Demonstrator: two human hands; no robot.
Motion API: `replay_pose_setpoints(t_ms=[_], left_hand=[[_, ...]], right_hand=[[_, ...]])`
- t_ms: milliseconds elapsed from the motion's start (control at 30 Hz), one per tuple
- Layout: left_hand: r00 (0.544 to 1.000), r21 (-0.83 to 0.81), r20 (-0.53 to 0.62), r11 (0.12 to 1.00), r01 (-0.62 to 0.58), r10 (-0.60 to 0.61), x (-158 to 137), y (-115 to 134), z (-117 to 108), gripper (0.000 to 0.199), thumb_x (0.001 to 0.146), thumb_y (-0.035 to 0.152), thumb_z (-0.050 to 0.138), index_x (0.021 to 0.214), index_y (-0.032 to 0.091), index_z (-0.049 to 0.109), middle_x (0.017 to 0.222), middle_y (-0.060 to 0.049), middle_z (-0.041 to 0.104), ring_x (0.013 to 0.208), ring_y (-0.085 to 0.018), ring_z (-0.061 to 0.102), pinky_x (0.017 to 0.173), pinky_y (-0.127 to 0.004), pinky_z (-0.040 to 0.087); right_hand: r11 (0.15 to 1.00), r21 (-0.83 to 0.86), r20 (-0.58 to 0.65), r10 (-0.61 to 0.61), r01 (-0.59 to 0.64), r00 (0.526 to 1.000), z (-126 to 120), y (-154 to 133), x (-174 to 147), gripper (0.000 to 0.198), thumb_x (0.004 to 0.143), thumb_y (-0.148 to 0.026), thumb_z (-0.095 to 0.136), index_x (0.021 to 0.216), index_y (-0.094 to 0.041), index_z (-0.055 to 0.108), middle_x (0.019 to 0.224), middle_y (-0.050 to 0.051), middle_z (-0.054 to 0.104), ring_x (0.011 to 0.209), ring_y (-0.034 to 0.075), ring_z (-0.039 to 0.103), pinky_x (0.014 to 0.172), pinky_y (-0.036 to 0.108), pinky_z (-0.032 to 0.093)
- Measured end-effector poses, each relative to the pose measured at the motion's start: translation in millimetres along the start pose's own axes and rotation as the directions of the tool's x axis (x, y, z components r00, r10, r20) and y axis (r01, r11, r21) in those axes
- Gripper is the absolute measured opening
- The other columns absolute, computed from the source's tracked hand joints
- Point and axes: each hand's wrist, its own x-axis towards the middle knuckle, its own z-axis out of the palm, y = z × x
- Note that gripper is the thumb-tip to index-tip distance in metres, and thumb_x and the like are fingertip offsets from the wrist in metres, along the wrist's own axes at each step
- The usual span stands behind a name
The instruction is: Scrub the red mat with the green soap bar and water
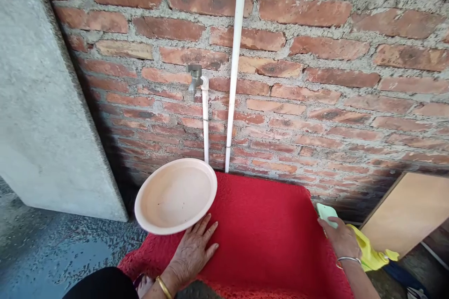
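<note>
A shaggy red mat or cloth [259, 233] is spread over a raised surface whose support is hidden. On its far left corner a shallow pale pink basin [178, 194] leans slightly, with a few dark specks inside. My left hand [192, 252] lies flat on the red cloth with fingers spread, the fingertips at the basin's near rim. At the cloth's right edge, my right hand [342, 238] is closed around a pale green, flat, rounded object [327, 214], whose kind I cannot make out. A yellow plastic bottle [368, 252] is beside and partly behind that hand.
A grey tap [195, 79] on a white pipe [205, 121] stands before the brick wall [305, 11]. A taller white pipe [235, 56] rises beside it. A concrete slab [52, 103] leans at left above wet floor [80, 257]; a tan board [410, 210] leans at right.
</note>
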Motion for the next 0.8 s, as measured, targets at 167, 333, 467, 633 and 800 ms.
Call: replay_pose_setpoints(t_ms=[167, 333, 467, 633, 800], left_hand=[[1.0, 0.0, 0.022, 1.0, 0.022, -0.022, 0, 4, -4, 0.057, 0.093, 0.051, 0.063, 0.147, 0.033, 0.057, 0.156, -0.01, 0.053, 0.141, -0.03, 0.052, 0.114, -0.046, 0.045], [0.999, -0.01, 0.036, 1.0, 0.01, -0.01, -2, 3, -4, 0.059, 0.094, 0.054, 0.061, 0.149, 0.032, 0.056, 0.157, -0.012, 0.051, 0.141, -0.031, 0.052, 0.114, -0.046, 0.045], [1.0, -0.018, 0.022, 1.0, 0.018, -0.018, -5, 1, 0, 0.059, 0.095, 0.054, 0.059, 0.15, 0.032, 0.055, 0.157, -0.011, 0.052, 0.14, -0.031, 0.052, 0.114, -0.046, 0.044], [1.0, 0.017, -0.002, 1.0, 0.013, -0.013, -7, 0, 2, 0.057, 0.096, 0.053, 0.059, 0.149, 0.033, 0.056, 0.157, -0.009, 0.052, 0.141, -0.031, 0.052, 0.114, -0.045, 0.044], [1.0, 0.035, -0.024, 0.999, -0.017, 0.018, -6, -2, 4, 0.057, 0.095, 0.053, 0.059, 0.148, 0.032, 0.057, 0.156, -0.01, 0.054, 0.139, -0.032, 0.054, 0.112, -0.046, 0.046]], right_hand=[[0.955, 0.041, 0.13, -0.297, 0.294, 0.946, 32, -123, -55, 0.047, 0.087, -0.054, 0.054, 0.121, -0.025, 0.067, 0.112, 0.011, 0.064, 0.097, 0.026, 0.07, 0.087, 0.04, 0.055], [0.804, 0.129, 0.234, -0.594, 0.58, 0.77, 88, -249, -121, 0.036, 0.085, -0.044, 0.065, 0.117, -0.03, 0.071, 0.117, 0.005, 0.062, 0.1, 0.02, 0.066, 0.091, 0.031, 0.049], [0.713, 0.166, 0.284, -0.696, 0.682, 0.659, 114, -294, -141, 0.039, 0.08, -0.043, 0.073, 0.117, -0.033, 0.072, 0.118, 0.003, 0.063, 0.106, 0.021, 0.064, 0.097, 0.03, 0.045], [0.783, 0.089, 0.299, -0.611, 0.616, 0.733, 103, -267, -98, 0.041, 0.08, -0.044, 0.073, 0.12, -0.032, 0.071, 0.121, 0.004, 0.063, 0.105, 0.021, 0.064, 0.095, 0.03, 0.045], [0.919, -0.04, 0.221, -0.375, 0.392, 0.9, 52, -165, -18, 0.043, 0.086, -0.047, 0.064, 0.124, -0.027, 0.069, 0.124, 0.009, 0.063, 0.101, 0.022, 0.068, 0.093, 0.034, 0.048]])
